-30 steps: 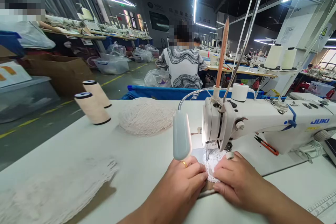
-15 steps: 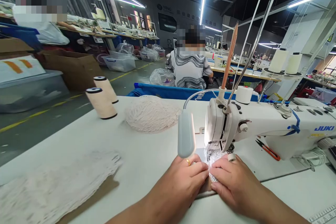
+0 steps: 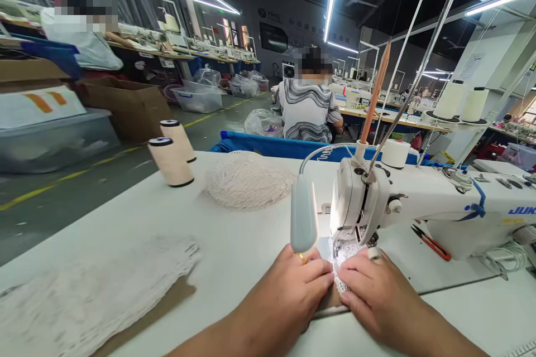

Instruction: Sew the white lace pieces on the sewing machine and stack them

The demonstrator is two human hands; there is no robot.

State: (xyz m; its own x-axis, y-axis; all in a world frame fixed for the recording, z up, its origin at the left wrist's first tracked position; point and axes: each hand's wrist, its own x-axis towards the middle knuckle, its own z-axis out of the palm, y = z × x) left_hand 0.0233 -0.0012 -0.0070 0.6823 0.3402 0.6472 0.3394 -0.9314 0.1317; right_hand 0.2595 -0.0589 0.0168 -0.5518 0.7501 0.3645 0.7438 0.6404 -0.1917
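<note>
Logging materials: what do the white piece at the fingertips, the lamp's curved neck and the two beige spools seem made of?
White piece: likely lace fabric, matte, judging by small holes along its edge.
Curved neck: probably metal, shiny, given its bright highlights.
Beige spools: seemingly wound thread, from their dull, even surface, though strands aren't distinguishable; dark ends may be plastic.

Left of the left hand (image 3: 293, 290), open tabletop (image 3: 238, 251) runs between the near cloth (image 3: 109, 284) and the cloth pile (image 3: 251, 183), with two spools (image 3: 172, 164) near the edge. The lamp (image 3: 304, 217) and machine (image 3: 419, 195) block the way ahead; right of the right hand (image 3: 377, 290), the surface lies open toward the snips (image 3: 435, 245).
</note>
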